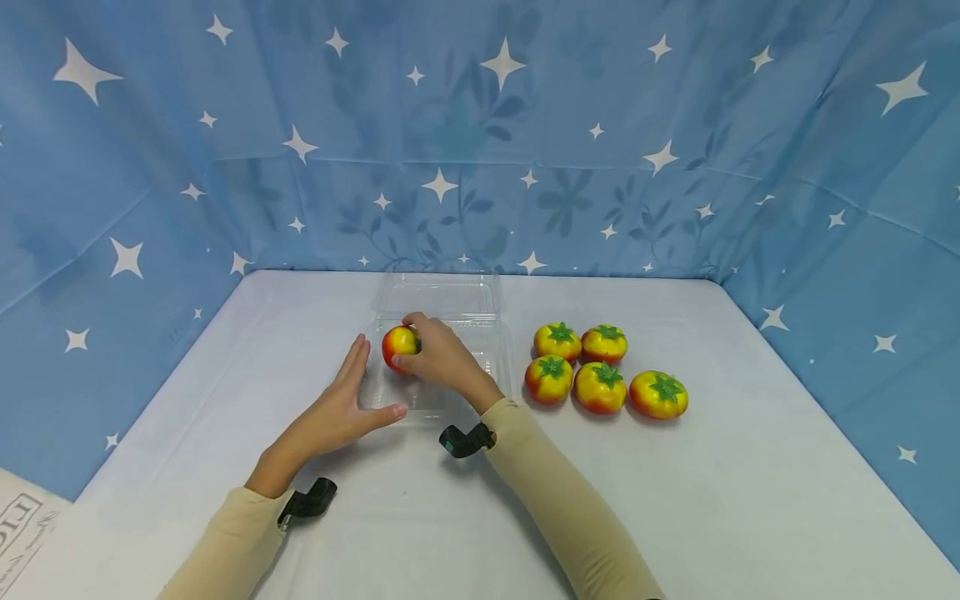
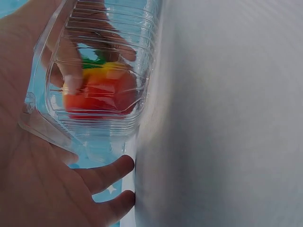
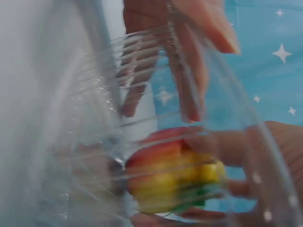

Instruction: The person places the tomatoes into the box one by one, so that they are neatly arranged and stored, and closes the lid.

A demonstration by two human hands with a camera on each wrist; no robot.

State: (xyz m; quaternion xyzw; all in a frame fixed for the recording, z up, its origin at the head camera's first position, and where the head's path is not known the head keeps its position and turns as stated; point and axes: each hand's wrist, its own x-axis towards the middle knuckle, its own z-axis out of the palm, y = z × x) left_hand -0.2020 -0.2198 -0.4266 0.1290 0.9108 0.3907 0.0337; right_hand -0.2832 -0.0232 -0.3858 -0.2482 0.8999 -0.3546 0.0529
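Beige sleeves (image 1: 577, 508) fill the near edge, a black wrist camera (image 1: 467, 440) below the right fingers, and look at that right hand (image 1: 446, 358): fingers and thumb pinching a red-and-yellow fruit (image 1: 399, 346) within the clear tray (image 1: 491, 354), tipped so its green top faces the palm, apparently because the wrist lies to its right. Does it rest on the tray floor? Can't tell. Over to the left hand (image 1: 341, 417), fingers straight, thumb spread wide, alongside the tray's near left corner, probably to steady such light plastic; contact is hard to confirm. That see-through wall stands between left fingers and fruit! Beyond the right fingertips, the lid (image 1: 442, 293) lies folded back, not blocking the grip, and right of those fingers five more fruits (image 1: 600, 387) sit clustered, leaves up, the starry curtain (image 1: 480, 125) behind everything.
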